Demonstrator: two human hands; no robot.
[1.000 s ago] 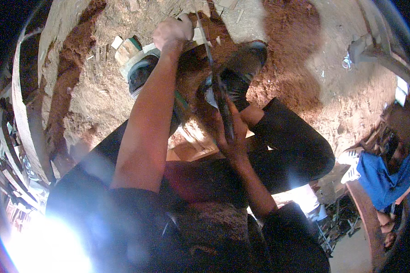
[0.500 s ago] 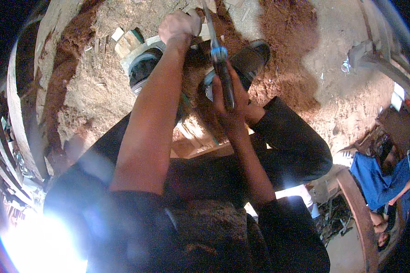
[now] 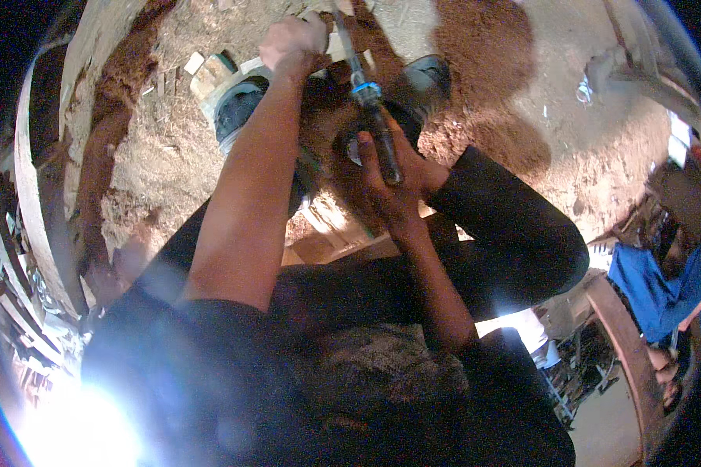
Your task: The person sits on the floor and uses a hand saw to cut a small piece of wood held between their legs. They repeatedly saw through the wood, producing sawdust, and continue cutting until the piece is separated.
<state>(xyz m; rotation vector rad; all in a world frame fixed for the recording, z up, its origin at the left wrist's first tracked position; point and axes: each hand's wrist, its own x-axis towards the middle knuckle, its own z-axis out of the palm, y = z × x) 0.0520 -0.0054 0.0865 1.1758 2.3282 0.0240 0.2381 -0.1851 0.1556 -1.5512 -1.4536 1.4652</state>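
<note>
My right hand (image 3: pixel 401 175) is wrapped round the dark handle of a long tool (image 3: pixel 371 101). The tool has a bright blue collar and a narrow metal shaft running up past the picture's top edge; its tip is out of sight. Farther forward and to the left, my left hand (image 3: pixel 294 43) is curled into a fist beside the shaft, above a pale strip of wood (image 3: pixel 339 50). Whatever its fingers close on is hidden. Between my legs, below my right hand, lie sunlit wooden pieces (image 3: pixel 331 222), partly in shadow.
My left shoe (image 3: pixel 237 109) and right shoe (image 3: pixel 428 78) flank the work. Wood offcuts (image 3: pixel 210 74) lie by the left shoe on ground strewn with shavings (image 3: pixel 163 132). Curved timber (image 3: pixel 615 335) stands at right, near another person in blue clothing (image 3: pixel 654 292). Glare whitens the lower left.
The view has shifted slightly. Both hands and the tool appear a little farther left, and my right knee sits farther right. Each hand keeps its closed pose.
</note>
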